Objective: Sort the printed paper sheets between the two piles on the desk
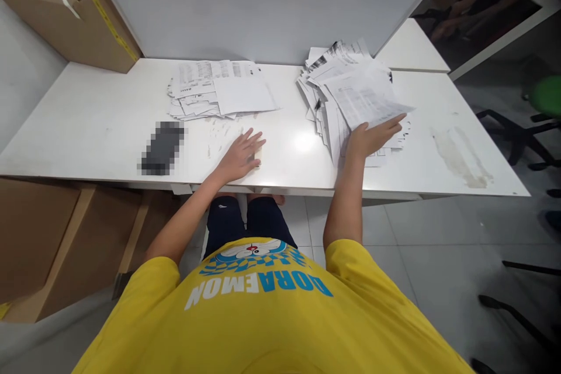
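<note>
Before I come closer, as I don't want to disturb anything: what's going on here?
A person in a yellow shirt is at a white table. The right hand is at the near edge of a sheet atop the right pile of papers; whether its grip is closed is unclear. The left hand is spread near the left pile, holding no sheet. A pixelated dark object lies to its left.
</note>
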Demonstrator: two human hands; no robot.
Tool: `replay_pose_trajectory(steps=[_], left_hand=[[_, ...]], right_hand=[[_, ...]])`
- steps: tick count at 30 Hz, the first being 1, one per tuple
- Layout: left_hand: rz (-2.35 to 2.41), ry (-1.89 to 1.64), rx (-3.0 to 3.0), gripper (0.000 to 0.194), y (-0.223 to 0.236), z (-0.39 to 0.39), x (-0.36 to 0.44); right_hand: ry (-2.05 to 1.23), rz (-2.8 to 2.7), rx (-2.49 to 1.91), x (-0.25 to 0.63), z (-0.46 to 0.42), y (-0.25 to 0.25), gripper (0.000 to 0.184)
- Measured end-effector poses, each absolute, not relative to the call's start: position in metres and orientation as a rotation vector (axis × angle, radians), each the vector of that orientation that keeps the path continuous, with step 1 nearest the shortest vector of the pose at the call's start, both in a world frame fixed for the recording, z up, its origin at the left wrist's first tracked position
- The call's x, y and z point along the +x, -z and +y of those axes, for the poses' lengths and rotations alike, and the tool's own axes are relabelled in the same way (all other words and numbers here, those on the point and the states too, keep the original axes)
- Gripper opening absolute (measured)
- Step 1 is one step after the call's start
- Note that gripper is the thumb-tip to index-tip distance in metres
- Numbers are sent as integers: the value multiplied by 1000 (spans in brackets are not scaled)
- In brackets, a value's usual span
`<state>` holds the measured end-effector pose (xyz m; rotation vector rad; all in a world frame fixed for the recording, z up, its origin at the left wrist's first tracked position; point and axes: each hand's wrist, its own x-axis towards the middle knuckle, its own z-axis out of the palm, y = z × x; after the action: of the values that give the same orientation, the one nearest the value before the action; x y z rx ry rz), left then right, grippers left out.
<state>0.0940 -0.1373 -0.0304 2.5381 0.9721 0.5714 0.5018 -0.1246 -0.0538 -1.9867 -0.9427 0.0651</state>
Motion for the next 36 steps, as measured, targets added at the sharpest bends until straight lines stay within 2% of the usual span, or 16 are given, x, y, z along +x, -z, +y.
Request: replay_pose_trajectory(steps=[3,6,8,10,15,20,24,26,30,33,36], left_hand=[[1312,-709,2510,62,30,-102,85],[1630,-804,2407,71,35,-55,73],[1799,-769,2294,77,40,-33,67],[1889,-706,2240,73,43,-23,64],[1855,-761,2304,52,43,-30,65],[1686,-867,2483,60,40,-22,72],[1533,-871,2587,45,39,-8,77],[1405,-786,2634,38,40,-3,78],[1283,-615,2666,40,40,-3,75],[1340,-646,2663,42,40,-5,73],[1504,-628,2598,58,41,-5,72]], right_hand=[[145,-731,-2093,488,-127,53,74],[153,-779,-2082,483,-128,54,60],[174,-789,-2077,483,-129,55,52],[234,-789,-2076,484,-129,58,47],[396,-847,-1954,483,-126,64,37],[411,-1061,-1788,464,-120,64,33],[369,-1365,-1594,432,-109,58,32],[273,-1558,-1501,411,-95,54,32],[5,-1891,-1407,365,-48,51,38],[-149,-1989,-1520,336,-12,58,58],[-251,-2064,-1707,319,3,66,75]])
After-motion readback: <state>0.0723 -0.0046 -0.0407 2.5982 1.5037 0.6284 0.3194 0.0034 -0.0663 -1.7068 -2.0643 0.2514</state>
